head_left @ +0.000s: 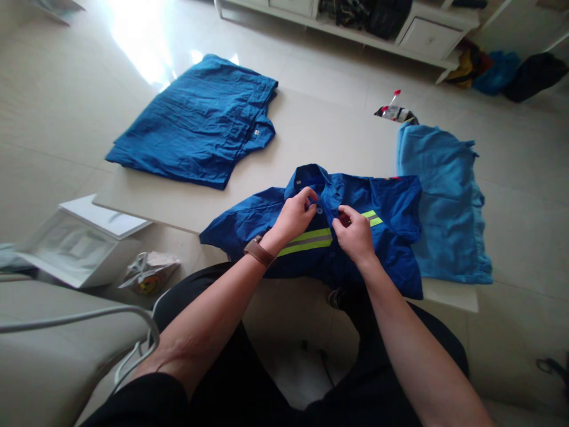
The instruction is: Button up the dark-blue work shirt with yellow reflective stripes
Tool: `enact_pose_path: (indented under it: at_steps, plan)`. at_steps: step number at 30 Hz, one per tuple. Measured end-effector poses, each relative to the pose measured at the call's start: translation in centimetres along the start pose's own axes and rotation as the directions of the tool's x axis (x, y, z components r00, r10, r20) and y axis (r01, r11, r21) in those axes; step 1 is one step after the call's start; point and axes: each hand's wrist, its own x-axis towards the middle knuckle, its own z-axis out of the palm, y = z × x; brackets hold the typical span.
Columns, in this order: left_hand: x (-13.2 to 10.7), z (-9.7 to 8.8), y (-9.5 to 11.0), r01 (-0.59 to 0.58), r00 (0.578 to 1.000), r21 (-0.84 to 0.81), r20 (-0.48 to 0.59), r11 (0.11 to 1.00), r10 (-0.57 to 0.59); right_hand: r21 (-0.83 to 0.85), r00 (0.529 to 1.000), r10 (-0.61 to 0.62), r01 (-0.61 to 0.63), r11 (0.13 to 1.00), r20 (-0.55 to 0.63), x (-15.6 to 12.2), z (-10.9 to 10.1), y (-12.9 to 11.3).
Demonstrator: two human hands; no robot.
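Note:
A dark blue work shirt [391,207] with a yellow-and-grey reflective stripe lies front-up on the low white table [320,136], its hem hanging over the near edge. My left hand [296,216], a brown watch on its wrist, pinches the shirt's front placket just below the collar, by a button. My right hand [354,232] pinches the placket's other edge on the reflective stripe. Both hands are closed on the fabric, a few centimetres apart.
A folded dark blue shirt [200,124] lies at the table's far left, a lighter blue garment [444,201] at the right edge. A small packet [395,112] sits behind it. A white box [80,240] and a crumpled bag [149,273] are on the floor at left.

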Motion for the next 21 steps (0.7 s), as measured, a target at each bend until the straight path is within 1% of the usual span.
enact_pose_path:
  at_steps: [2,4,7,10,12,14,17,19,21]
  plan:
    - [0.2,-0.09,-0.23,0.078,0.996,-0.116,0.05,0.99,-0.073,0.001,1.0,0.001,-0.001,1.0,0.004,0.01,-0.04,0.01]
    - [0.3,-0.24,-0.38,0.1,0.991,-0.163,0.105,0.982,-0.084,0.005,1.0,-0.007,0.007,1.0,0.007,0.02,-0.07,0.04]
    - [0.33,-0.38,-0.47,0.121,0.981,-0.184,0.175,0.976,-0.089,0.006,1.0,-0.002,0.002,1.0,0.006,0.02,-0.08,0.08]
    - [0.33,-0.41,-0.56,0.153,0.959,-0.199,0.266,0.968,-0.097,0.004,1.0,0.007,-0.007,1.0,0.004,0.01,-0.05,0.15]
    - [0.33,-0.41,-0.67,0.15,0.949,-0.203,0.303,0.968,-0.084,0.002,1.0,0.01,-0.01,1.0,0.006,0.02,-0.02,0.25]
    - [0.34,-0.42,-0.78,0.091,0.956,-0.201,0.29,0.975,-0.029,0.001,1.0,0.01,-0.01,1.0,0.011,0.03,0.0,0.35]
    - [0.38,-0.48,-0.81,-0.04,0.966,-0.16,0.248,0.986,0.08,0.002,1.0,-0.002,0.002,1.0,0.016,0.02,0.0,0.44]
    - [0.44,-0.54,-0.72,-0.052,0.966,-0.114,0.244,0.992,0.079,-0.004,1.0,-0.008,0.008,1.0,0.013,0.0,-0.02,0.43]
    - [0.49,-0.6,-0.62,-0.004,0.968,-0.078,0.248,0.997,0.024,-0.009,1.0,-0.008,0.008,1.0,0.011,0.0,-0.05,0.39]
